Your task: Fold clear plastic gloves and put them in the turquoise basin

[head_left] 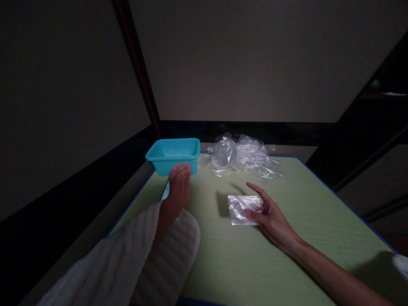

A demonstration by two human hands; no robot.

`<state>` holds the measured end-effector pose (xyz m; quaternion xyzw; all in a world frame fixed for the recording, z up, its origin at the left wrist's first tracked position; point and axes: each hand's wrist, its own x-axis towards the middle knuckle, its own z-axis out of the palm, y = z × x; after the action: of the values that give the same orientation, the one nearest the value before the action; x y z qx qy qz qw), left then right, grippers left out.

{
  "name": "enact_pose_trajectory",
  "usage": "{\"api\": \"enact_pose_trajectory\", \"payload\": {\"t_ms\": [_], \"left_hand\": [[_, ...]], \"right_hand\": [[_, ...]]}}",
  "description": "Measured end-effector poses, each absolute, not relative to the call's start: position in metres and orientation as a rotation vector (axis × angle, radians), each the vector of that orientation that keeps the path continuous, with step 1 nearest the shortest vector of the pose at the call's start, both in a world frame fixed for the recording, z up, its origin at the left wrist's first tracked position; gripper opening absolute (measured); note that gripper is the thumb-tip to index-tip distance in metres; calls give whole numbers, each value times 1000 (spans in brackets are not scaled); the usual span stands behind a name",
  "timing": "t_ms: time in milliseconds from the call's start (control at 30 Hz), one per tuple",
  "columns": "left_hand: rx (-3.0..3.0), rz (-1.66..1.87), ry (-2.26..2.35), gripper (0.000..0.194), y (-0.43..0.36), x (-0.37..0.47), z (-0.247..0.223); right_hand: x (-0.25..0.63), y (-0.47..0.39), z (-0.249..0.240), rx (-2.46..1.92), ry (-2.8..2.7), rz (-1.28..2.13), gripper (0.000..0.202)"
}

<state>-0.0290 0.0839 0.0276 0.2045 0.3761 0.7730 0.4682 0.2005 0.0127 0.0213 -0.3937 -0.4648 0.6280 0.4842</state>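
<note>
The right forearm (331, 267) is bare and is stretched in from the lower right, with the right hand (276, 222) turned inward over the pale green, blue-edged bench (223, 265). By its grip a small, rectangular, folded packet of shiny clear plastic (239, 209) is clamped at the right end; the thumb is laid across the upper face, while the index finger is raised and held apart. The packet is placed near the middle of the bench, and a shadow is thrown just left of it.

The left arm is covered by a wide, white, ribbed sleeve (127, 248) and is extended forward from the lower left. The left hand (180, 187) is held with its fingers together and pointed away; its palm and thumb are hidden, so it cannot be told whether anything is gripped. A thin, flat, pale object with dark markings (165, 192) is partly covered by this hand.

Directly ahead of the left fingers the way is blocked by a turquoise, rectangular, open-topped plastic box (162, 166), whose front wall is overlapped by them; whether it is touched cannot be told. To its right, beyond the packet, a crumpled heap of clear plastic (251, 154) is spread along the far edge. Behind, the bench is bounded by a grey wall (242, 68).
</note>
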Motion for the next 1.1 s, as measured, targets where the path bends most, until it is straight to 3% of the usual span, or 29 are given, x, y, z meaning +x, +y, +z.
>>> {"api": "enact_pose_trajectory", "payload": {"t_ms": [1100], "left_hand": [[537,1817,754,18,98,-40,34]], "right_hand": [[203,10,24,-987,-1230,1526,70]]}}
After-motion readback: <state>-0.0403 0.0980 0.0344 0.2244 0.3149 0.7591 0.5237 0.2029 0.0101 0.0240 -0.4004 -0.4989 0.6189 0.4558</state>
